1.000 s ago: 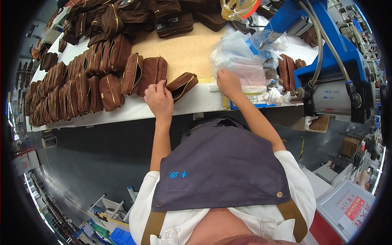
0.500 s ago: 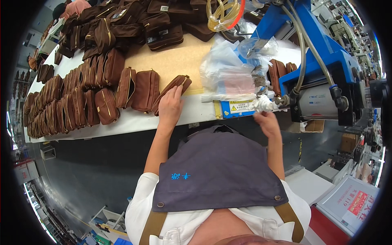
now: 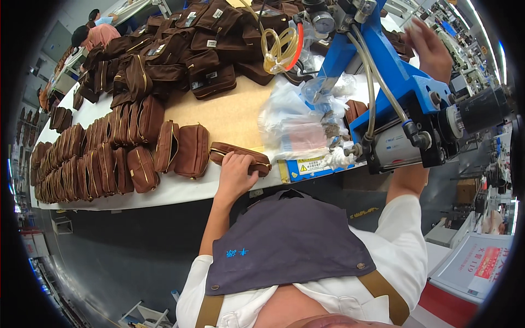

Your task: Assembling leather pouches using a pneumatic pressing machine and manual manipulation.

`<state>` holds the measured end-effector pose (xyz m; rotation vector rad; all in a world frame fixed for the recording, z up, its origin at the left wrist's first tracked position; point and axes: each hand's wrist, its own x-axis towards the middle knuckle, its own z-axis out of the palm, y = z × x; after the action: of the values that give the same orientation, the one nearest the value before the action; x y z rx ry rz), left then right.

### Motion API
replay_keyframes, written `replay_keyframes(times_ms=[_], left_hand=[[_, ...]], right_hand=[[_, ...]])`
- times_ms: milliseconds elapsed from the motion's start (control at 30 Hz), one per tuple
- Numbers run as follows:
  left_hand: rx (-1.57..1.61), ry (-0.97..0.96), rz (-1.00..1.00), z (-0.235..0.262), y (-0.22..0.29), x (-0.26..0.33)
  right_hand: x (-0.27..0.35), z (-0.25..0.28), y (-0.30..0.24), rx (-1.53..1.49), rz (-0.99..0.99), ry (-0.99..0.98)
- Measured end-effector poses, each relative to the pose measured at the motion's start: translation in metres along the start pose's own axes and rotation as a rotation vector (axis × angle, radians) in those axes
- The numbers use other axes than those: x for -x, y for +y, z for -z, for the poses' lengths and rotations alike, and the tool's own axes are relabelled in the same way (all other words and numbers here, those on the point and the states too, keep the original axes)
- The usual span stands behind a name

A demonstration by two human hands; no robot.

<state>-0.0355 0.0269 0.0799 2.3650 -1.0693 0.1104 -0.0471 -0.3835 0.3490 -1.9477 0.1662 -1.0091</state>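
My left hand (image 3: 237, 174) is closed over a small brown zippered pouch (image 3: 225, 147), its fingers on top and the thumb at the near side. The pouch lies lengthwise at the table's front edge. Just left of it stands another brown pouch (image 3: 192, 150), with a partly unzipped one (image 3: 167, 147) beside that. My right arm passes behind a blue pneumatic machine (image 3: 391, 87) on the right. Beyond its frame my right hand (image 3: 429, 52) shows raised, fingers stretched out and slightly blurred, with nothing visible in them.
Rows of brown pouches (image 3: 104, 169) fill the table's left. Larger dark brown bags (image 3: 191, 33) are heaped behind. Clear plastic sheeting (image 3: 295, 112) covers the machine's bed, and a coiled yellowish hose (image 3: 279, 52) hangs above. Another person (image 3: 98, 35) is at the far left.
My right hand has left the white-wrapped part at the machine's front and reached far right, past the frame. My left hand has turned the pouch from slanting to nearly lengthwise along the edge.
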Motion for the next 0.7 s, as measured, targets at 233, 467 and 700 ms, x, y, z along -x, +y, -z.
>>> replay_keyframes(times_ms=[233,467,700], left_hand=[[0.003,0.161,0.135,-0.015,0.005,-0.001],[-0.015,0.210,0.104,-0.025,0.001,-0.002],[-0.022,0.152,0.043,-0.028,0.008,-0.015]], right_hand=[[-0.066,-0.048,-0.024,0.118,0.154,-0.066],[-0.070,-0.046,-0.021,0.210,0.284,-0.166],[-0.069,-0.023,-0.032,0.122,0.240,-0.230]])
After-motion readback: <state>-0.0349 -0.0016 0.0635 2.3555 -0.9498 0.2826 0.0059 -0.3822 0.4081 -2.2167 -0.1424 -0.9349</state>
